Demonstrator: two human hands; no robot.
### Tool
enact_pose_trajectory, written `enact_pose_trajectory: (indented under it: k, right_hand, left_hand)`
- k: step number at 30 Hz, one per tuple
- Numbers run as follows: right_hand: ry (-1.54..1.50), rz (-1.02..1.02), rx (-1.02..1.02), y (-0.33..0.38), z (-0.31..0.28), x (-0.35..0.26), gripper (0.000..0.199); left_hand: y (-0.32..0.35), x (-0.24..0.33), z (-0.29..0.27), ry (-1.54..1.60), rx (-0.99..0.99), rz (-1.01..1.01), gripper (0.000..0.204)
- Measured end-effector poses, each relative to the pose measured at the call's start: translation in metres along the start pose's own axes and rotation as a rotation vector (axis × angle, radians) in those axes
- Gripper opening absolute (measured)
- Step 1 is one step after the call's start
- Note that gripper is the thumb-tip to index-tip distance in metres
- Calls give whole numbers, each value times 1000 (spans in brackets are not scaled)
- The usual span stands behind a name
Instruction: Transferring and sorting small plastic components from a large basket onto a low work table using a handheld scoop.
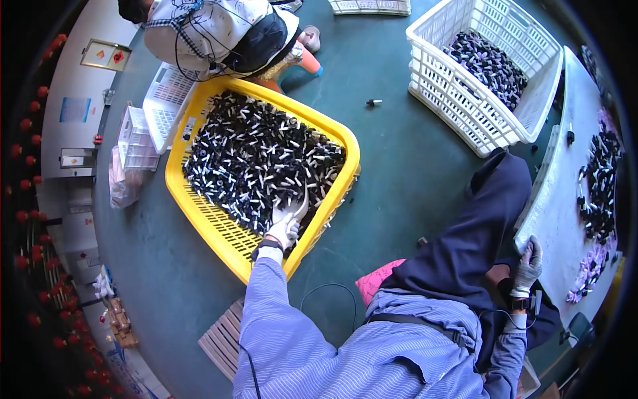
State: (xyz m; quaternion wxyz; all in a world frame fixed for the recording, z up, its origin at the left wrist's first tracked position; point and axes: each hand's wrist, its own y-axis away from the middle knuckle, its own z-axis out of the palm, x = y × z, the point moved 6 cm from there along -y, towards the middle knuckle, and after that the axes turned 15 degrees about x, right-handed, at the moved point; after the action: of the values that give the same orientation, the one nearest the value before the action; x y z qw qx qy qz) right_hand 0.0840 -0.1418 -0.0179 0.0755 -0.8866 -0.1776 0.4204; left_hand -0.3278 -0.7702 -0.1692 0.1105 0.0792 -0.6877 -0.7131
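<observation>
Left hand (286, 223), in a white glove, is plunged into the pile of small black-and-white cylindrical parts (259, 153) at the near edge of the yellow crate (212, 223); fingers curl among the parts, but whether any are gripped cannot be told. The crate is perforated plastic, tilted on the green floor (399, 179), which banks the parts toward the hand. Right hand (528, 266), gloved, rests clenched on the edge of the pale surface (555, 206), apparently for support. Beyond it sits a white lattice crate (465, 106) of darker parts.
</observation>
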Motion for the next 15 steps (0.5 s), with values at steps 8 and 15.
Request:
enact_pose_trajectory:
  k: [8,15]
  right_hand:
    - [66,21,3,-3,3,-8,25]
    - [145,31,18,-4,7,-13,26]
  left_hand:
    - [-51,35,31,71,174,342,16]
    - [-100,36,6,-42,254,397,7]
